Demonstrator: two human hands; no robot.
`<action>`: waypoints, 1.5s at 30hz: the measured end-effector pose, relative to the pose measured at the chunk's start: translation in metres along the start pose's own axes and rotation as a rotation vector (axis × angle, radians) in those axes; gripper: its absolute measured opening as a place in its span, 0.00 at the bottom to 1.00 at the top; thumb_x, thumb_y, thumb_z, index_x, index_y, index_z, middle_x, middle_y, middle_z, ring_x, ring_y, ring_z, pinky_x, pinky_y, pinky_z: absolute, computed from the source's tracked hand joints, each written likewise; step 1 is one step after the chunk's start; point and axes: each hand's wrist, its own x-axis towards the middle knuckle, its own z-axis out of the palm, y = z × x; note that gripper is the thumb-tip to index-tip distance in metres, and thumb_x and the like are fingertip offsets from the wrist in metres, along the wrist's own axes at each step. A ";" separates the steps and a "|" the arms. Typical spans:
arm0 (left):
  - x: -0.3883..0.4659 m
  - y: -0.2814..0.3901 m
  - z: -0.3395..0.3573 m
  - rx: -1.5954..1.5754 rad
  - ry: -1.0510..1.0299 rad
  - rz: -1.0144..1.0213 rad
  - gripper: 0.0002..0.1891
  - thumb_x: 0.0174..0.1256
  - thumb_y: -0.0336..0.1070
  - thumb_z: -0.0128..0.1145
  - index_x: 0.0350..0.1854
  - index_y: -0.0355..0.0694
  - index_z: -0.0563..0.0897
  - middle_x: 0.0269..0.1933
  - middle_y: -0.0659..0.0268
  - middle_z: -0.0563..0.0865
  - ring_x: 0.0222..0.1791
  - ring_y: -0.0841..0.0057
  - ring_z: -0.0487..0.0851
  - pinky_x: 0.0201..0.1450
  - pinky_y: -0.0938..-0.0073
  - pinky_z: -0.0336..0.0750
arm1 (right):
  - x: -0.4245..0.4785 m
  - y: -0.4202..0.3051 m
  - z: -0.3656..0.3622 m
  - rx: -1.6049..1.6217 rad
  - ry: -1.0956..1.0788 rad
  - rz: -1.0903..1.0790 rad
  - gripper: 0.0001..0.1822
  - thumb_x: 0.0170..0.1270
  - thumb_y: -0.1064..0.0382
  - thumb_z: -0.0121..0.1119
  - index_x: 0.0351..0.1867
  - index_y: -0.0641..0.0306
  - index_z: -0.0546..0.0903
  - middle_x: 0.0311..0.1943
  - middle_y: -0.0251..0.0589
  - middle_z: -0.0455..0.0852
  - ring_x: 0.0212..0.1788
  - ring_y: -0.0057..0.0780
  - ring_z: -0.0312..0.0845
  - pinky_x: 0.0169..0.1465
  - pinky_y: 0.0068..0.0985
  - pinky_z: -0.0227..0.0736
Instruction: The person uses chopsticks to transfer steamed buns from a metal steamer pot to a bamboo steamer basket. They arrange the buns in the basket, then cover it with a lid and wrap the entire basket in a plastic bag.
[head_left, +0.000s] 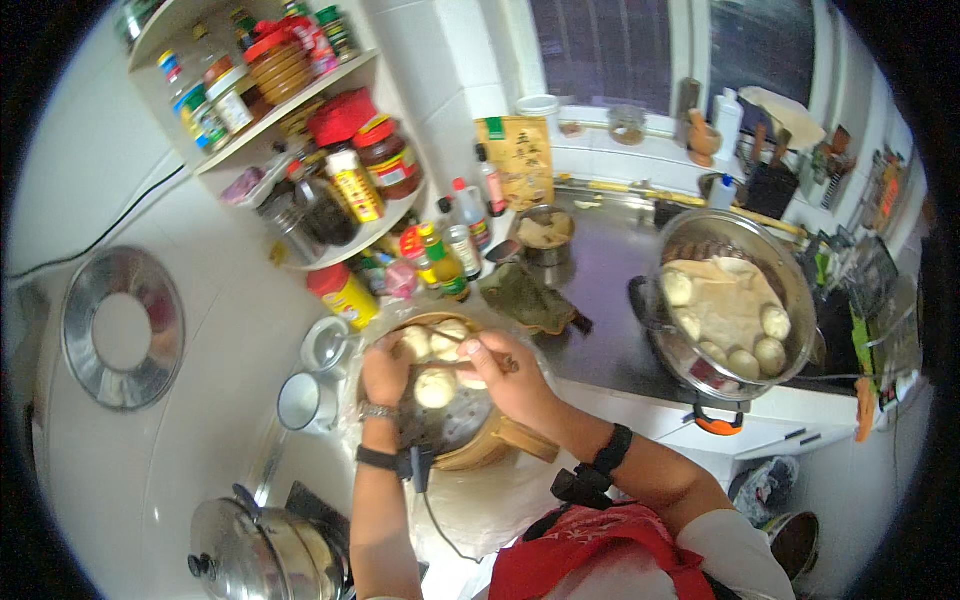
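Observation:
A round bamboo steamer basket (480, 448) stands before me, holding several pale buns (435, 388) on a lining dotted with holes. My right hand (506, 371) grips a pair of wooden chopsticks (442, 366) whose tips reach in over the buns. At the basket's left rim is my left hand (388, 371), close to the tips; its fingertips are partly hidden, so I cannot tell whether it holds anything. Farther right, a large steel steamer pot (796, 360) has several more buns around its edge, on a beige cloth (724, 300).
Left of the basket stand a white enamel mug (306, 403) and a glass bowl (328, 345). Sauce bottles (444, 262) line the back, below a corner shelf (375, 240) of jars. A green cloth (525, 296) lies beside a small steel pot (547, 251). A lidded pot (262, 551) is lower left.

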 end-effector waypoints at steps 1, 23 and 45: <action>0.003 -0.005 0.004 0.038 -0.026 0.022 0.13 0.54 0.34 0.55 0.42 0.38 0.82 0.35 0.49 0.83 0.36 0.54 0.81 0.39 0.60 0.75 | -0.006 -0.009 -0.010 0.001 -0.002 0.003 0.14 0.70 0.60 0.46 0.40 0.71 0.76 0.40 0.39 0.78 0.44 0.25 0.76 0.52 0.26 0.77; -0.075 0.135 -0.025 -0.433 -0.017 0.034 0.17 0.66 0.28 0.49 0.56 0.27 0.71 0.59 0.56 0.75 0.57 0.69 0.73 0.61 0.72 0.63 | -0.200 -0.270 -0.369 -0.294 0.863 -0.018 0.11 0.69 0.61 0.48 0.38 0.68 0.74 0.38 0.40 0.78 0.35 0.30 0.80 0.39 0.24 0.83; -0.090 0.115 -0.034 -0.340 0.049 -0.016 0.10 0.65 0.29 0.51 0.44 0.30 0.79 0.55 0.54 0.77 0.56 0.68 0.74 0.61 0.70 0.64 | -0.208 -0.241 -0.405 -0.121 0.982 -0.234 0.21 0.70 0.50 0.44 0.24 0.64 0.70 0.26 0.47 0.79 0.30 0.37 0.82 0.37 0.30 0.84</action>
